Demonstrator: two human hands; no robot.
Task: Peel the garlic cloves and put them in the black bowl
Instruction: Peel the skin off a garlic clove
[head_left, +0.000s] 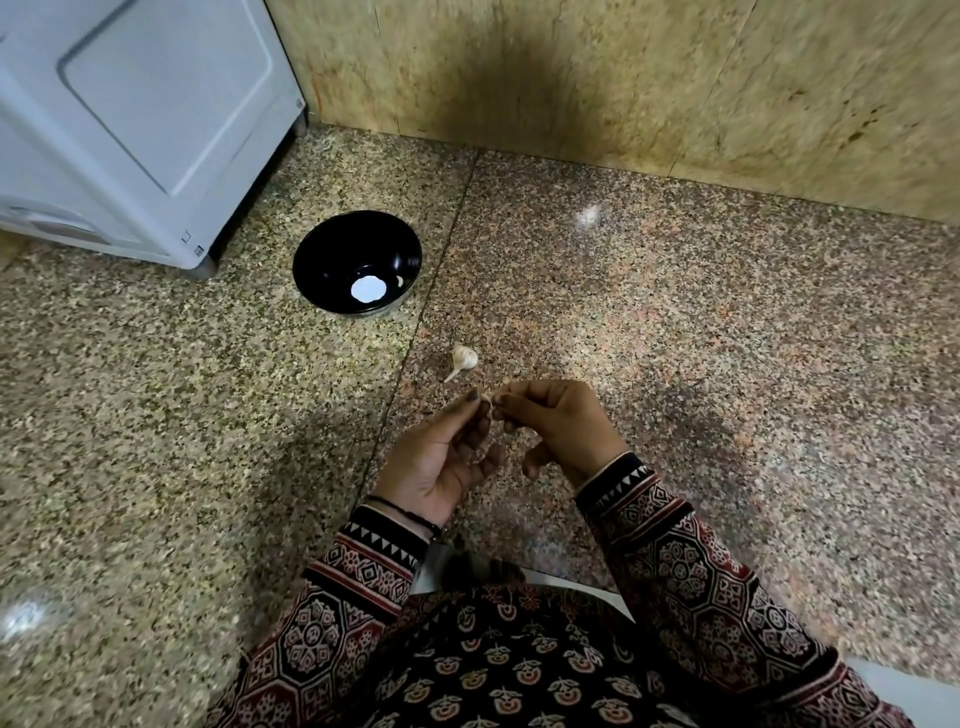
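Task looks early. The round glossy black bowl (356, 262) holds one pale sliver, likely a peeled clove, at its lower right inside wall; the white spot at the bottom looks like glare. A small whitish garlic bulb (462, 359) with stem lies on the speckled granite floor (675, 338), just below-right of the bowl, mostly unpeeled. Further below-right of the bowl, left hand (447, 457) and right hand (556, 421) meet, fingertips pinched narrowly on a tiny pale garlic clove (487, 398), mid-peel by the look of it. Room: open floor right of the bowl; grey-white appliance (135, 119) close upper-left of the bowl, beige stone wall (675, 78) behind it.
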